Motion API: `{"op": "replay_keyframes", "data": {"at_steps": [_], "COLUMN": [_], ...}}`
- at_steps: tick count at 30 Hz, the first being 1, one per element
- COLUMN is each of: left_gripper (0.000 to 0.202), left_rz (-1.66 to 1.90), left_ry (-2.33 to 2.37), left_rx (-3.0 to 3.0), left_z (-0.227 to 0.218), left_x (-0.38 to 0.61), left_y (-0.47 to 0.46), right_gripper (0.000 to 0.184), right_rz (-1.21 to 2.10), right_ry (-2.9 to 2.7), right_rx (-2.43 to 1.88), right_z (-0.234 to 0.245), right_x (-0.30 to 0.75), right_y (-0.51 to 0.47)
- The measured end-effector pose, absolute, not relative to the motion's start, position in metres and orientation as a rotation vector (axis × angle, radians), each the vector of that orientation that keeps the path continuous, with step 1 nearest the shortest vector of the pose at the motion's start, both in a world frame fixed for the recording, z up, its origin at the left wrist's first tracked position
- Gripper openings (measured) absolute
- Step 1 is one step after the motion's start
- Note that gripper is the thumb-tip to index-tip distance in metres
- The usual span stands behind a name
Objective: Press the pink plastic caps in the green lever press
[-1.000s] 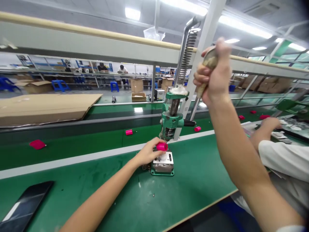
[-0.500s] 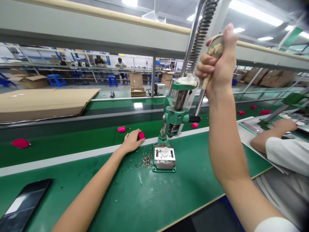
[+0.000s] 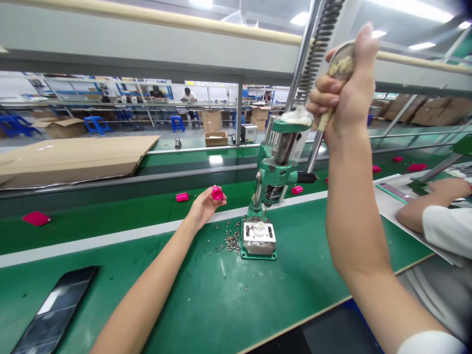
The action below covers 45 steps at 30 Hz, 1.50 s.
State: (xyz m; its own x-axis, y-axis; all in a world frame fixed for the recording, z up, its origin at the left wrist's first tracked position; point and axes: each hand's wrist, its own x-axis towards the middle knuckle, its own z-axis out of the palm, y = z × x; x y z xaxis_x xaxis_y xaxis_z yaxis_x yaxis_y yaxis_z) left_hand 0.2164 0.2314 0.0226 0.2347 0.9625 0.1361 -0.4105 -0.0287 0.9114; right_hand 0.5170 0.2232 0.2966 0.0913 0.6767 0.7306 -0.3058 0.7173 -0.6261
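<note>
- Left hand held palm-up over the green bench, its fingertips closed on a pink plastic part, just clear of the press base.
- Right hand raised high, clenched around the worn, wrapped handle of a green hand press; a coil spring runs up beside it.
- The pink part sits in the air, near the press but not on its metal base.
- Small metal fasteners lie scattered on the bench just left of that base; a phone lies face-up well to the left.
- More pink parts rest on the green conveyor belt beyond the bench, one left of the press and one to its right.
- At right, a co-worker's hand works at the next station, a white sleeve beside it.
- Risk: a left hand lingering under the press head could be pinched if the handle comes down.
- Risk: the spring could whip the handle back should that worn wrapping slip.
- Risk: stray fasteners could get under the part and seat it crooked, or roll off the bench.
</note>
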Motion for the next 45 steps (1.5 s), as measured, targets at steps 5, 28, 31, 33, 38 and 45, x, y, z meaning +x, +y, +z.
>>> {"op": "replay_keyframes", "data": {"at_steps": [5,28,31,33,38,45], "left_gripper": [0.043,0.046,0.041,0.049,0.060,0.065], "left_rz": [1.191,1.351,1.412,1.485,1.681,1.684], "left_ry": [0.519,2.212,2.003,1.826,1.317,0.512], "left_rx": [0.968,1.608,1.512,1.554,1.641,1.504], "left_z": [0.035,0.002,0.006,0.016,0.077,0.156], "left_x": [0.221,0.086,0.062,0.064,0.105,0.164], "left_y": [0.221,0.256,0.251,0.250,0.237,0.167], "right_gripper": [0.054,0.041,0.039,0.040,0.048,0.042], "right_rz": [0.739,0.834,0.837,0.835,0.797,0.737], "right_ry": [-1.247,-1.257,-1.262,-1.261,-1.280,-1.310], "right_rx": [-0.355,-0.362,-0.356,-0.357,-0.350,-0.356], "right_z": [0.297,0.297,0.296,0.296,0.296,0.294], "right_x": [0.518,0.526,0.526,0.526,0.525,0.526], "right_y": [0.225,0.227,0.226,0.226,0.226,0.228]}}
